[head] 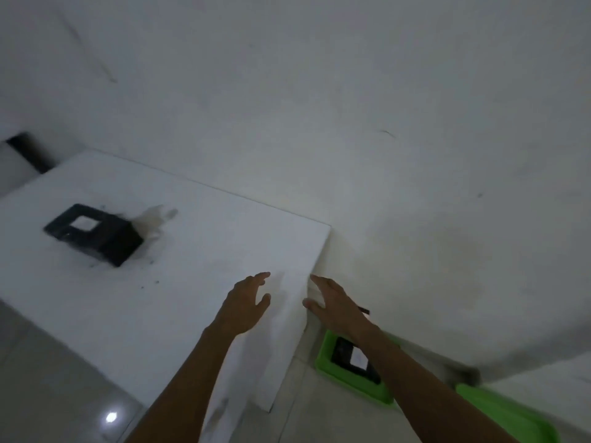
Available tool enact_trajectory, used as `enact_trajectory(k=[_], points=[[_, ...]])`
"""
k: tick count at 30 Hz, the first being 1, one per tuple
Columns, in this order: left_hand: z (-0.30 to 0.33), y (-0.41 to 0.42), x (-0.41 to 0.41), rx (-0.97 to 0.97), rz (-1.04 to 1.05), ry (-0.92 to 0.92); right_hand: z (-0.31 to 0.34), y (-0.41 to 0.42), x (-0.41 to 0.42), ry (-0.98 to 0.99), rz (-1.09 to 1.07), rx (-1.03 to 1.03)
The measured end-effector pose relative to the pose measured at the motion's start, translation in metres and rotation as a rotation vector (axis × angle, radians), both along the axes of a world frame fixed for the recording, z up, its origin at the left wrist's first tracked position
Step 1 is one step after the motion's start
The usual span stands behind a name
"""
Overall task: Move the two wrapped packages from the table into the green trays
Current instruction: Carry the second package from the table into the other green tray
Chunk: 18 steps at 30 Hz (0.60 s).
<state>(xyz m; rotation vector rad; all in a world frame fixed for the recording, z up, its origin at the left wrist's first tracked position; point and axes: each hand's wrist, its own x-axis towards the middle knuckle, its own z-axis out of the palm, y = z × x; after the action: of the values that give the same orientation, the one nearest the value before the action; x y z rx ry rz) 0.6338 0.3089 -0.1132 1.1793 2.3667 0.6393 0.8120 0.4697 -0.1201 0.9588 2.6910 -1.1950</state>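
Our left hand (244,303) and right hand (335,303) both spread, empty, over table (192,251) corner. One package (355,359) in near green tray (351,383); other package (92,233) on table, well apart. Second tray (508,414) empty. Risk: long reach, loose wrap slips from grip.

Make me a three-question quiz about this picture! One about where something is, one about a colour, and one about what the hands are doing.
1. Where is the black package that has not been moved?
A. on the white table
B. on the floor
C. in a hand

2. What colour is the tray holding the other package?
A. red
B. green
C. blue

3. What are the left hand and right hand doing?
A. both gripping a package
B. both open and empty
C. both closed in fists

Answers: 1 A, it sits on the table top. 2 B, its rim is bright green. 3 B, the fingers are spread with nothing held.
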Motion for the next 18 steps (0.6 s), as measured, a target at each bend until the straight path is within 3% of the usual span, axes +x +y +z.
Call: enact_trajectory(k=[7,18], points=[[0.035,-0.139,-0.094,-0.046,0.137,0.141,0.041,-0.091,-0.109,0.013,0.204,0.136],[0.076,-0.300,-0.254,-0.042,0.136,0.248,0.071,-0.224,-0.260,0.004,0.187,0.222]])
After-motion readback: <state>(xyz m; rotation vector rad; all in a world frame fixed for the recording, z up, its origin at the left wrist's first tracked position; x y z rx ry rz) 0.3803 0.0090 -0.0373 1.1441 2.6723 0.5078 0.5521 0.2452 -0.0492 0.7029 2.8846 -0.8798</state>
